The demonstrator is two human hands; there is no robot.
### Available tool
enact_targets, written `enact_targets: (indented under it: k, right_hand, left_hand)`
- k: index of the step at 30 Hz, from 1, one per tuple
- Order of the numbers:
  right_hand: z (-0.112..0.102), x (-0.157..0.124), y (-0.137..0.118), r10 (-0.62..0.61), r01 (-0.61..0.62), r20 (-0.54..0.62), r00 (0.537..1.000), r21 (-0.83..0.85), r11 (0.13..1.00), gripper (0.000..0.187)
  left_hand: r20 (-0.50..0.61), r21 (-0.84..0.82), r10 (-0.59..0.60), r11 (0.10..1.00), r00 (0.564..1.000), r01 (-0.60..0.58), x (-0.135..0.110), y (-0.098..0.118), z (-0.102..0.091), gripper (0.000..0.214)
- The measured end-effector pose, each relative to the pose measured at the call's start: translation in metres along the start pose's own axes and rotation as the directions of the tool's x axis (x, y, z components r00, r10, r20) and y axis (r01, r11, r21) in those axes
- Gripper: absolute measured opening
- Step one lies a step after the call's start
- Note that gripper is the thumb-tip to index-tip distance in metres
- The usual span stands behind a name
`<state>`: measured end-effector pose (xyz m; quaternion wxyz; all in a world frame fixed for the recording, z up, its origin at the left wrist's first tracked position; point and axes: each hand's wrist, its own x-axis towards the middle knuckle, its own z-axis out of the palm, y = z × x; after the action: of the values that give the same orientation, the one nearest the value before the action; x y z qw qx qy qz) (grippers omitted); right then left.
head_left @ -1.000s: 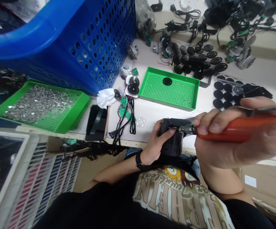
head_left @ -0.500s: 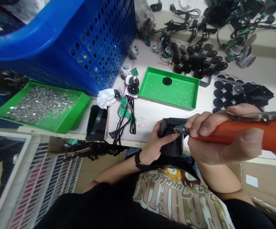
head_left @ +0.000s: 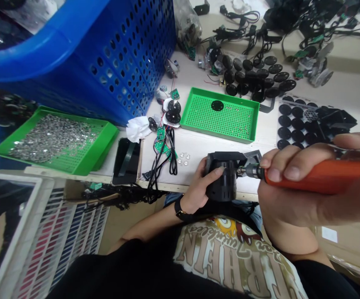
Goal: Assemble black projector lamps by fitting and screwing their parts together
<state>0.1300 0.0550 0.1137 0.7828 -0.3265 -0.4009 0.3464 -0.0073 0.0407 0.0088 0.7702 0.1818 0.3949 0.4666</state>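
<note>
In the head view my left hand (head_left: pixel 200 189) is closed around a black plastic housing (head_left: pixel 222 187) at the table's front edge, its thumb lying across the side. My right hand (head_left: pixel 295 191) grips an orange electric screwdriver (head_left: pixel 319 176), held level with its metal bit pointing left. The bit's tip is close to the housing's right side; whether it touches cannot be made out. Just behind the housing lies a shallow green tray (head_left: pixel 195 120) with a black disc (head_left: pixel 217 106) and several small screws (head_left: pixel 244 132) in it.
A big blue basket (head_left: pixel 130 62) stands at the left. Before it, a second green tray (head_left: pixel 99 155) holds a heap of small metal parts. A phone (head_left: pixel 125 162), black cables (head_left: pixel 172 153), circuit boards (head_left: pixel 160 133) and black discs (head_left: pixel 298 124) lie on the table.
The screwdriver and my right hand have shifted right, away from the housing. My left hand has turned the housing slightly, so more of its ribbed side shows.
</note>
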Motion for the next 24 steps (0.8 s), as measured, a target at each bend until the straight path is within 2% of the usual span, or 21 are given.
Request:
enact_targets:
  k: [5,7,11,14,20,24]
  right_hand:
    - [-0.016,-0.011,-0.008,0.159,-0.159,0.074,0.984,-0.003,0.987,0.031]
    - [-0.018,-0.018,-0.006,0.187,-0.189,0.087,0.979,0.015,0.982,0.032]
    - [-0.011,-0.027,0.001,0.118,-0.119,0.053,0.992,0.027,0.993,0.036]
    - [-0.004,-0.028,0.004,0.065,-0.065,0.021,0.998,0.006,0.998,0.027]
    - [0.004,-0.028,0.007,-0.003,0.003,-0.010,1.000,0.016,1.000,0.022]
    - [0.008,-0.027,0.010,-0.012,0.011,-0.062,0.998,-0.008,1.000,0.022]
  left_hand:
    - [-0.032,-0.049,-0.011,0.999,0.999,0.009,0.001,0.002,0.006,0.051]
    - [-0.034,-0.068,-0.011,0.998,0.999,0.009,0.001,0.003,0.009,0.051]
    - [-0.045,-0.032,0.033,0.999,0.998,-0.035,0.000,0.003,0.012,0.052]
    - [-0.032,-0.004,0.057,0.998,0.998,-0.057,-0.001,0.001,0.013,0.056]
    - [0.030,-0.036,0.079,0.996,0.996,-0.078,-0.004,-0.004,0.013,0.089]
    - [-0.019,-0.022,0.070,0.997,0.997,-0.071,-0.007,-0.009,0.017,0.096]
